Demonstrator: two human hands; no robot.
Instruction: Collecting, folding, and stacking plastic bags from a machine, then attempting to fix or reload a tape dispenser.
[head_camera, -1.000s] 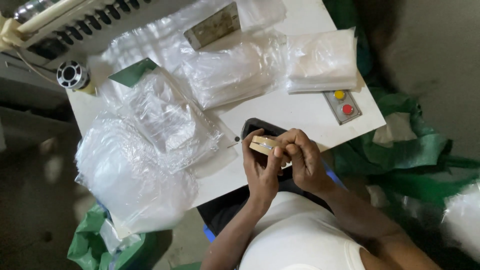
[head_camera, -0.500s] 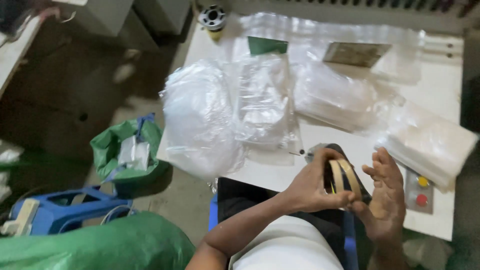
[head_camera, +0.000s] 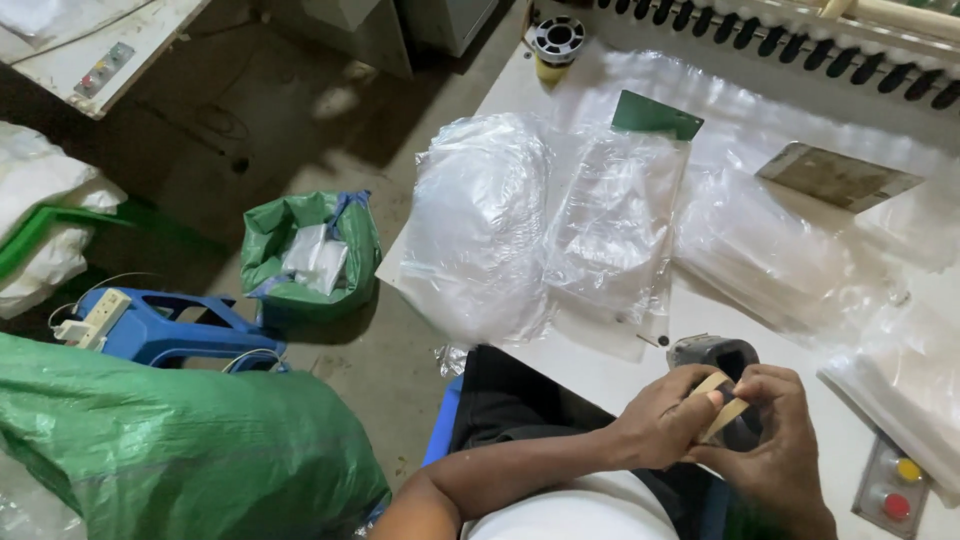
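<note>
Plainly, a thin tan strip (head_camera: 722, 408).

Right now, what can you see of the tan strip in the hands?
The tan strip is thin, flat and pale tan, like tape or card; which one is unclear. It slants up from lower right to upper left, pinched between the left hand and right hand. It lies across the dark device at the table edge. Its ends are hidden by fingers.

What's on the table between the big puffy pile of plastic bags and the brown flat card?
In the head view, between the puffy bag pile and the brown card lie a green-topped clear packet and more flat clear bags.
</note>
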